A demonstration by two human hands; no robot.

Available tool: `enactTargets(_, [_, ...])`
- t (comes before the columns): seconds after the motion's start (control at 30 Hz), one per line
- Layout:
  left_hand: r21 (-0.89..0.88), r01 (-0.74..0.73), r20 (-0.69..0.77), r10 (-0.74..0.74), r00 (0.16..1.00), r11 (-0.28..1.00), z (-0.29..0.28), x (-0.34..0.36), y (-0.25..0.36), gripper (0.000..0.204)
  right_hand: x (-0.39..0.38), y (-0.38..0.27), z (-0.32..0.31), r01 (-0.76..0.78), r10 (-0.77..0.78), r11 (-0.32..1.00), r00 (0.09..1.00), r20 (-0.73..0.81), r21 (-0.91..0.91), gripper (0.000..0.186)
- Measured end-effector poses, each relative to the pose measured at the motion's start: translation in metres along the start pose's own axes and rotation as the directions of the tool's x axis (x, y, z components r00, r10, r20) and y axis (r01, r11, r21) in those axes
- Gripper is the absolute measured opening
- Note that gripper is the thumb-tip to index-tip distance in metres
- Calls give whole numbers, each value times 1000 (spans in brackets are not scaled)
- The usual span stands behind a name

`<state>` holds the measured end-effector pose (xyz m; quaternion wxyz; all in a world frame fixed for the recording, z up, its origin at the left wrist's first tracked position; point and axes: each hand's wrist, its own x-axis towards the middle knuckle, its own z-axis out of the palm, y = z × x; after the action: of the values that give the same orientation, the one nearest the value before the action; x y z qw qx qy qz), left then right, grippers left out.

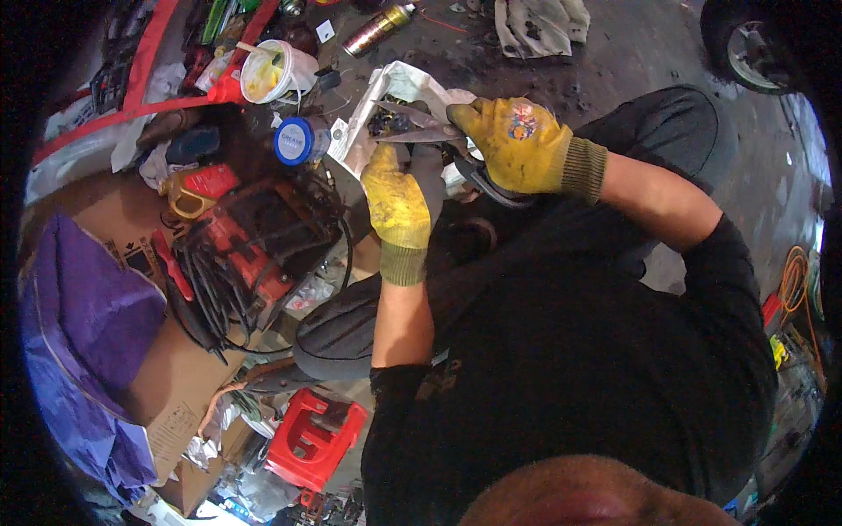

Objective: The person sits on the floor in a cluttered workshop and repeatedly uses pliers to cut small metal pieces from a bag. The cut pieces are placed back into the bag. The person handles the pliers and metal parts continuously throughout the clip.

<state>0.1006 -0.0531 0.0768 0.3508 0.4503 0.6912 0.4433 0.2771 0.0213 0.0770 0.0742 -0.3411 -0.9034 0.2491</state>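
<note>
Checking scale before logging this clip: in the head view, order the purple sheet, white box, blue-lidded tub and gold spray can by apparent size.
1. Purple sheet
2. White box, partly hidden
3. Blue-lidded tub and gold spray can: too close to rank; the tub looks broader, the can longer.

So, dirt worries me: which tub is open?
The white tub, farther from the left hand: its yellowish inside shows; the other tub wears a blue lid.

Stained dark-grey floor (636, 48), dim light
</note>
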Motion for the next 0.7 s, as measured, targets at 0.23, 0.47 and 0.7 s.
enactTargets(0.23, [-28, -31, -29, 30, 999, 999, 10, 0, 6, 18, -4, 2, -10, -17, 13, 999, 997, 81, 51, 38])
enactTargets(0.47, [-72, -20, 5, 21, 1000, 997, 10, 3, 18, 21, -2, 4, -12, -92, 72, 984, 988, 136, 153, 36])
enactTargets(0.7, [308, -223, 74, 210, 975, 925, 4, 6, -10, 29, -13, 9, 5, -94, 39, 937, 985, 166, 336, 53])
